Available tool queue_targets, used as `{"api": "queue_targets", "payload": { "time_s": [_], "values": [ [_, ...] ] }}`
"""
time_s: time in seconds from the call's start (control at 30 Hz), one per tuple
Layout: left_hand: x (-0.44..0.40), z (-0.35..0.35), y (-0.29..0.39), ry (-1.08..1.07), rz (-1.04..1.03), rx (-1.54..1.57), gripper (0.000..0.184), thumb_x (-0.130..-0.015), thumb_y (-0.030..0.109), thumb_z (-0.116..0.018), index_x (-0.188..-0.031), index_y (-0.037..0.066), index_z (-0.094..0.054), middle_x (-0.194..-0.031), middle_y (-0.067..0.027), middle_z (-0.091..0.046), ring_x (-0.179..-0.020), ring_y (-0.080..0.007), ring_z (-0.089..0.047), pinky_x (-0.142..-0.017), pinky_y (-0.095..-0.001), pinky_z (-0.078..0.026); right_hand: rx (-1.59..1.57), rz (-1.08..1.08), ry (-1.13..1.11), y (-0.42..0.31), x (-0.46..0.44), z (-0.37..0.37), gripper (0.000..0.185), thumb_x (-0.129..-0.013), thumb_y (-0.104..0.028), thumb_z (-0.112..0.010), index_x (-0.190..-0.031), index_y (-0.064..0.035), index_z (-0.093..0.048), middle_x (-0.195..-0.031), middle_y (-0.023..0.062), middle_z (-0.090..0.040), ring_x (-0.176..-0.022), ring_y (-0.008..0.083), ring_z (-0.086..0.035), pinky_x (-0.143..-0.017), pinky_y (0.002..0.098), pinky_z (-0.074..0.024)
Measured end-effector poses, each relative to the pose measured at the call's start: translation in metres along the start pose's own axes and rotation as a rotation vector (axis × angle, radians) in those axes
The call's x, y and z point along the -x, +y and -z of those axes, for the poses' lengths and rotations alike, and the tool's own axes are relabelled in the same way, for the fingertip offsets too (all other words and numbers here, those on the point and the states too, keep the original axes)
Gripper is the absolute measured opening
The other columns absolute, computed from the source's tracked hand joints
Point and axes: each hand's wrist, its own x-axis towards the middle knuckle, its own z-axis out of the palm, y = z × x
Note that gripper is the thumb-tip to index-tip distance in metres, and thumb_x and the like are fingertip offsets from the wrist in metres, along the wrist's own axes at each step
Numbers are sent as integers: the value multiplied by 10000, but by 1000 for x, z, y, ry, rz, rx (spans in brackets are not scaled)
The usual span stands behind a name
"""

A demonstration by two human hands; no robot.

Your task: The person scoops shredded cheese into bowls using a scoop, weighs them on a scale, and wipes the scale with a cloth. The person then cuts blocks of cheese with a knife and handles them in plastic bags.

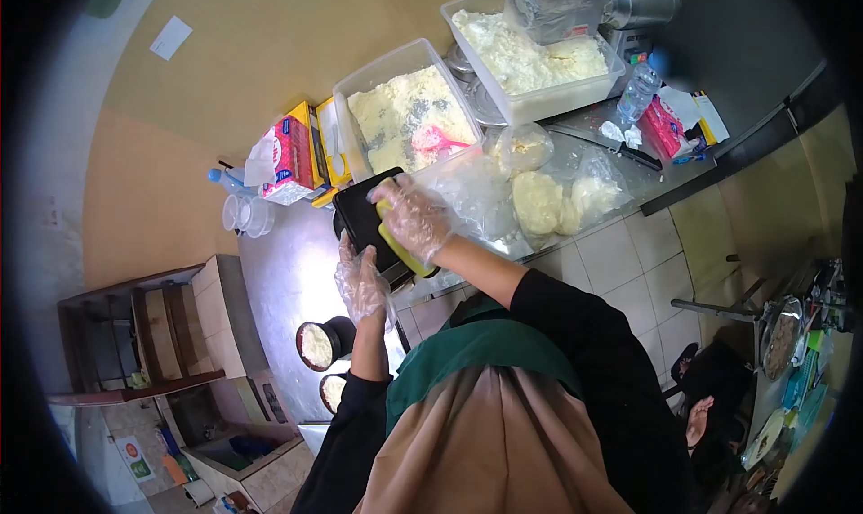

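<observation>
My right hand (413, 219), in a clear plastic glove, is closed around a long yellow-green flat thing (404, 249) whose kind I cannot make out. It lies against a black rectangular tray-like thing (363, 210) at the table's near side. My left hand (361, 285), also gloved, grips the near left edge of the black tray, its fingers partly hidden. Beyond the tray stands a plastic tub (338, 100) of pale crumbly shreds with a pink scoop (440, 142) in it. Right of my right hand lie clear bags (538, 203) of pale stuff.
A second tub (530, 116) of shreds stands at the back, beside a knife (629, 152) and water bottle (640, 89). Tissue packs (289, 159) and clear cups (250, 215) are on the left. Round dark containers (316, 345) sit below. Another person's hand (698, 420) shows at lower right.
</observation>
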Motion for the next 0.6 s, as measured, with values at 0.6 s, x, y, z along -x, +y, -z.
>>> {"api": "queue_targets", "payload": {
  "time_s": [0.6],
  "values": [
    [42, -159, 72, -405, 345, 551, 444, -838, 106, -565, -1246, -4, -427, -1101, -87, -569, -1003, -217, -558, -903, -327, -437, -1801, -250, -54, 103, 149, 160, 484, -963, -415, -342, -1319, -90, -390, -1274, 122, -506, -1157, 293, -494, -951, 456, -404]
  ]
}}
